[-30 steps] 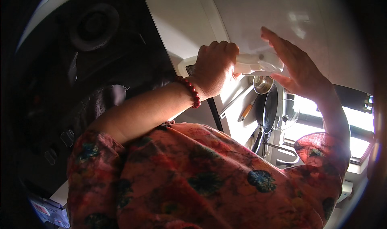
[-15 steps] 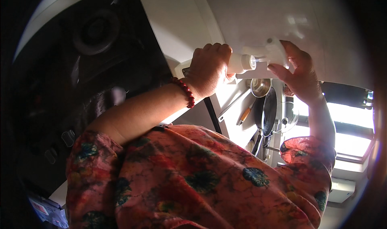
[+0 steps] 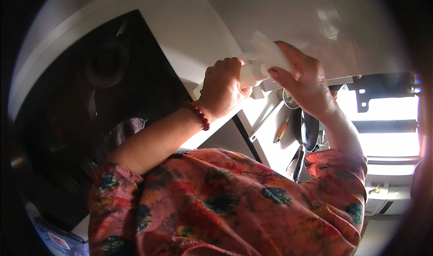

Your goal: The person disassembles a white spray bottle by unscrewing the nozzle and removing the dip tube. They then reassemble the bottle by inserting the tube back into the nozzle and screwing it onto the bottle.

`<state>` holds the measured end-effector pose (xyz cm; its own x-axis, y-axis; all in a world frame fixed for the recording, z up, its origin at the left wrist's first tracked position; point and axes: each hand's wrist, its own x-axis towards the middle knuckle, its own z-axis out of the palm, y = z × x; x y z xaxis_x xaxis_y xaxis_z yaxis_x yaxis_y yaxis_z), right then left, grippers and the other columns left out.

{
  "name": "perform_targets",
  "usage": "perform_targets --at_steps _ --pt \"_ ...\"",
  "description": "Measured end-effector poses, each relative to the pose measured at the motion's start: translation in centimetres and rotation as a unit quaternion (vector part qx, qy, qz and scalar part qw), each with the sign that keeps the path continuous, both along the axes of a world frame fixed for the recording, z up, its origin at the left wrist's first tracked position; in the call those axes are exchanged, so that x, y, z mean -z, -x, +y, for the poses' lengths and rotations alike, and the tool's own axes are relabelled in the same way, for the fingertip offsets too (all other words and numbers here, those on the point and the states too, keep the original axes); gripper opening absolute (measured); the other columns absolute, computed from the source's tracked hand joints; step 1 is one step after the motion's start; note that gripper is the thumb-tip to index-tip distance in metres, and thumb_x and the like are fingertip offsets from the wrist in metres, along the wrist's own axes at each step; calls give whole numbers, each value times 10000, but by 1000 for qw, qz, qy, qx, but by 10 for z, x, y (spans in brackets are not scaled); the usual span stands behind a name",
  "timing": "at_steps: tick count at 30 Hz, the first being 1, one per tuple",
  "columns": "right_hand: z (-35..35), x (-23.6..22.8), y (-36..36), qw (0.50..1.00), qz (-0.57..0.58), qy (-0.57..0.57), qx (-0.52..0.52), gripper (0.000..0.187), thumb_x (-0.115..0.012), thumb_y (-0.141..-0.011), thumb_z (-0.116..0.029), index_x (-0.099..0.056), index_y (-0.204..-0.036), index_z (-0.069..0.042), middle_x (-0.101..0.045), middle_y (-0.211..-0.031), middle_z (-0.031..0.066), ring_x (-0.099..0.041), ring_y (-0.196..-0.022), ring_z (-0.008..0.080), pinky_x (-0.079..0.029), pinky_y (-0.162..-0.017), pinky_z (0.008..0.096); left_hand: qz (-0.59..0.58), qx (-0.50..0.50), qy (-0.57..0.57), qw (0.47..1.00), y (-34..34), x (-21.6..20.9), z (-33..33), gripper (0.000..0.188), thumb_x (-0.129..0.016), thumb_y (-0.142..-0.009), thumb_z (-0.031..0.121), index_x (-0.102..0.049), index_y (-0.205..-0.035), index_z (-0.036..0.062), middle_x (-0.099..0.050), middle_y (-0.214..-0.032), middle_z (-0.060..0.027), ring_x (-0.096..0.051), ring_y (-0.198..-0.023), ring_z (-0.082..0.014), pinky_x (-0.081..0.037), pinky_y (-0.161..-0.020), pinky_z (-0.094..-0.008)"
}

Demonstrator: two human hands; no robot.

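My left hand [image 3: 222, 85], with a red bead bracelet [image 3: 199, 115] at the wrist, is wrapped round a white bottle [image 3: 251, 75]. The bottle lies tilted, its neck pointing to the right. Close against that neck is a whitish trigger spray head [image 3: 269, 52], blurred by motion. My right hand [image 3: 303, 78] grips the spray head from the right, thumb below and fingers above. Whether the head is seated on the neck cannot be made out. The lower end of the bottle is mostly hidden behind my left hand.
A black glass hob [image 3: 149, 71] fills the left, with a dark cloth [image 3: 127, 130] on it. Pans [image 3: 310, 130] and an orange-handled utensil [image 3: 282, 130] hang at the right, near a bright window [image 3: 388, 141]. A blue package [image 3: 58, 238] is at lower left.
The gap between bottle neck and spray head has closed, and the tube that showed there is out of sight. Both hands appear further left in the picture, the right one more so.
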<state>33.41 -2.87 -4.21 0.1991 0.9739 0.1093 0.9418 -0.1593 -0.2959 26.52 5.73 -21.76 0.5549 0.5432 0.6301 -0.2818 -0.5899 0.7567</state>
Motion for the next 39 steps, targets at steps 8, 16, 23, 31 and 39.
perform_targets --at_steps 8,16,23,31,39 --pt "-30 28 -3 994 -23 -105 -5 529 -599 -844 -132 -374 -1303 6 -589 -1016 224 -611 -865 353 -491 -746 378 -7 31 -65 997 -2 3 -8 481 -740 -636 23 -503 -1054 -10 -581 -934 -175 -572 -867 -341 -470 -760 -405" --pt "-44 64 18 955 -72 -277 79 774 -620 -818 -340 -238 -1360 60 -493 -1164 255 -509 -1015 383 -390 -864 449 17 61 -4 998 8 24 6 540 -753 -704 62 -462 -1152 -16 -541 -1096 -170 -546 -1022 -314 -431 -899 -397" --pt "-60 91 30 910 133 -363 151 666 -615 -836 -238 -275 -1339 36 -469 -1188 273 -480 -1051 407 -391 -905 451 62 44 34 996 2 12 -7 613 -722 -745 82 -366 -1236 -9 -502 -1134 -138 -530 -986 -256 -435 -887 -366" --pt "-44 109 18 894 206 -381 114 812 -691 -772 -263 -220 -1375 9 -449 -1249 257 -454 -1139 378 -372 -963 434 6 128 154 980 1 21 -16 761 -639 -854 166 -119 -1384 -2 -284 -1368 -205 -363 -1253 -288 -327 -1048 -416" --pt "-39 129 6 827 460 -324 17 907 -721 -737 -236 -165 -1434 -65 -392 -1363 174 -379 -1255 287 -311 -1041 418 118 -9 82 990 22 29 -37 988 -753 -716 130 -59 -1402 -23 -276 -1374 -229 -349 -1266 -316 -325 -1038 -393"
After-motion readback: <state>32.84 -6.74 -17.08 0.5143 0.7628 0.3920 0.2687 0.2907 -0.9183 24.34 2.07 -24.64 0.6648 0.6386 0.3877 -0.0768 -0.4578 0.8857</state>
